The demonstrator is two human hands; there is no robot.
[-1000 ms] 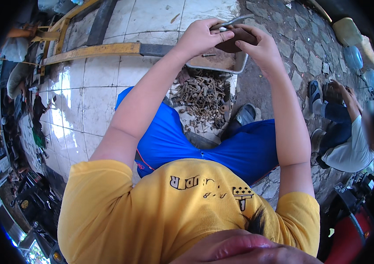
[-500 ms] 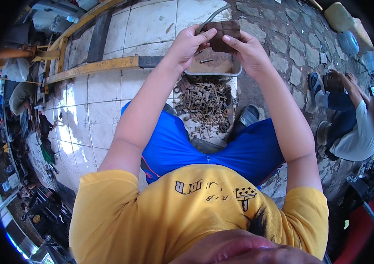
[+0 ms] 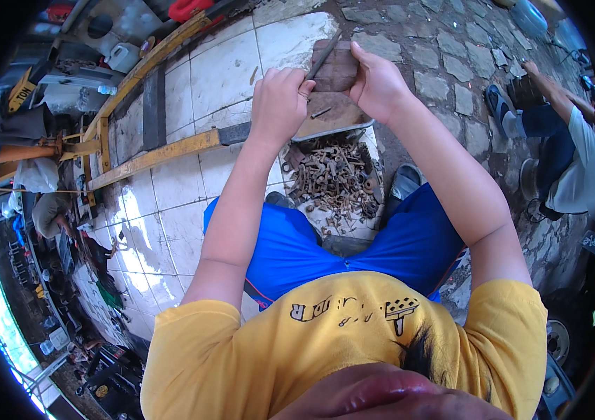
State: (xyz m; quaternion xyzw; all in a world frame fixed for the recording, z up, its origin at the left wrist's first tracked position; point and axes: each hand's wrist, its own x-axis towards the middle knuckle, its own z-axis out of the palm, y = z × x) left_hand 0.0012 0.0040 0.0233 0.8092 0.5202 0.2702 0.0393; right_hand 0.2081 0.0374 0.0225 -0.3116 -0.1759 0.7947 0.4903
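Observation:
My right hand [image 3: 380, 80] grips a dark brown square piece [image 3: 339, 68] by its right edge, thumb on top; whether it is a block or a folded sheet I cannot tell. My left hand [image 3: 280, 101] is closed round a slim dark rod [image 3: 324, 56], which slants up to the right across the face of the brown piece. Beneath both hands is a shallow metal tray [image 3: 332, 131] with a rusty brown bottom. One loose bolt [image 3: 320, 112] lies in it. Nearer to me, a heap of rusty bolts and nuts [image 3: 332, 175] covers the floor between my feet.
To the left, a yellow metal frame [image 3: 150, 157] stands on the white tiles [image 3: 171, 185]. Stone paving [image 3: 444, 84] runs along the right, where another person [image 3: 563, 154] sits low. Tools and machine parts [image 3: 105, 381] crowd the far left, with another person's arm [image 3: 28, 152] there.
My left hand has left the brown piece's edge and now wraps the rod, which has swung across that piece. My right hand keeps its hold. The whole view has shifted slightly.

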